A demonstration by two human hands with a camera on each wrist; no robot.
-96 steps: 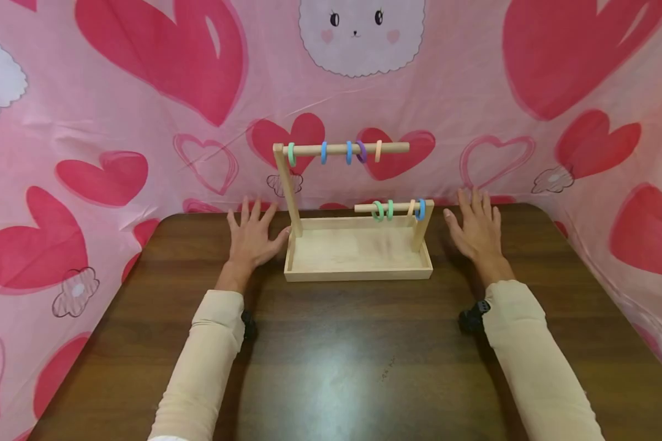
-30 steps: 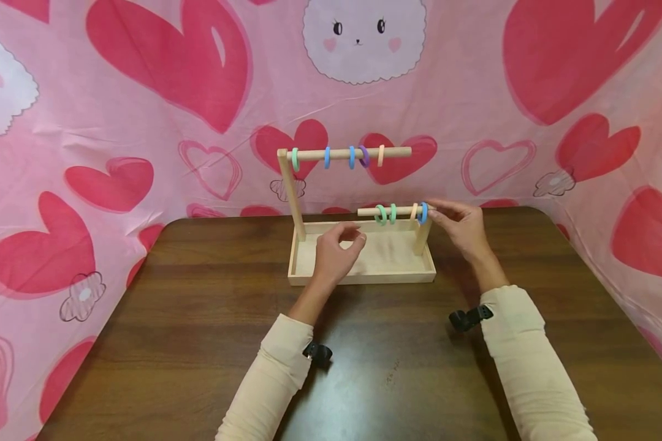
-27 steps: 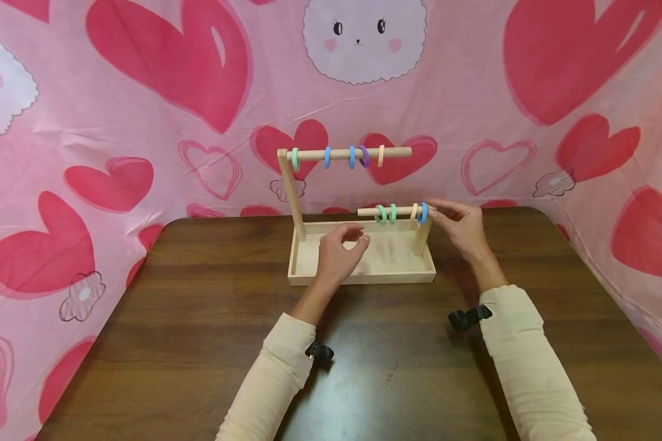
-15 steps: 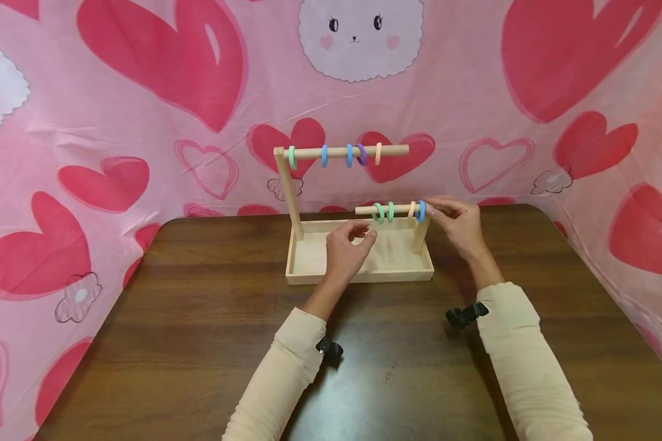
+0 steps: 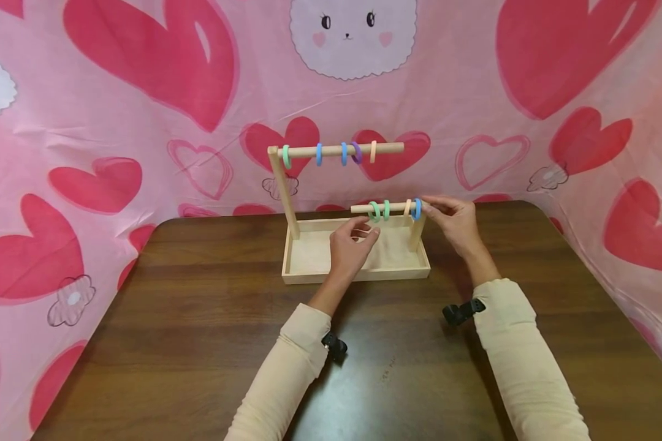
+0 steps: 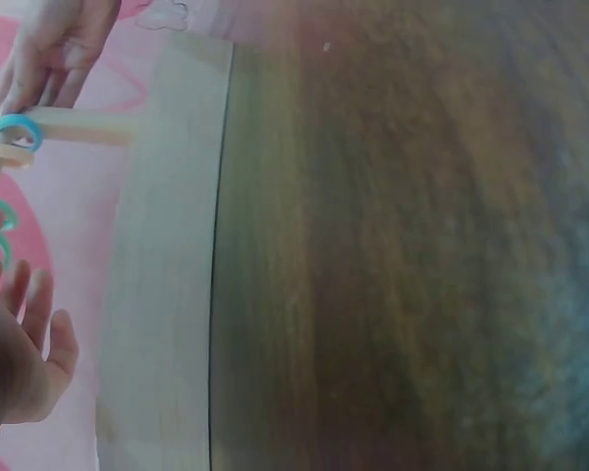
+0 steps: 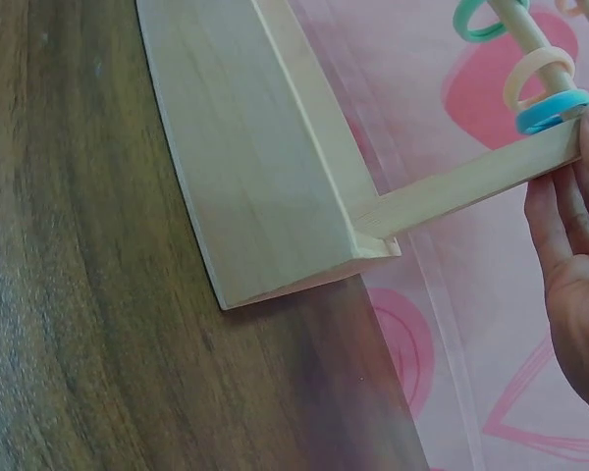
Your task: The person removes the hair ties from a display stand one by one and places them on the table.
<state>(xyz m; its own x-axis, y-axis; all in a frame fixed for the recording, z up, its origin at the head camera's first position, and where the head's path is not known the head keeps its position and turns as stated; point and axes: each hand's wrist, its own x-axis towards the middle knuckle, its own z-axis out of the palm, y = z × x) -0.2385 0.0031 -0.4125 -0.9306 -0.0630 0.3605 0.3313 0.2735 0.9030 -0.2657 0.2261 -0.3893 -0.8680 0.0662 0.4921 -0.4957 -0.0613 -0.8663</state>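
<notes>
A light wooden stand (image 5: 355,275) with a tall left post and a short right post carries rings on two rods. On the lower rod hang two green rings (image 5: 387,210), a peach ring (image 5: 407,207) and a blue ring (image 5: 417,209). My right hand (image 5: 459,226) grips the top of the short post beside the blue ring; the right wrist view shows thumb and fingers on either side of the post. My left hand (image 5: 349,248) is just below the rod's free end, fingers loosely curved and thumb apart, near the green rings. Contact with them cannot be told.
The upper rod (image 5: 331,150) bears a green ring (image 5: 287,157), two blue rings (image 5: 319,154), a purple ring (image 5: 357,152) and a peach ring (image 5: 373,151). The stand sits towards the back of a dark wooden table (image 5: 209,306). Behind hangs a pink heart-printed cloth (image 5: 254,73).
Both hands have left the tabletop beside the stand. The right took hold of the short post; the left came over the tray and edged right, towards the green rings. The rings keep their places.
</notes>
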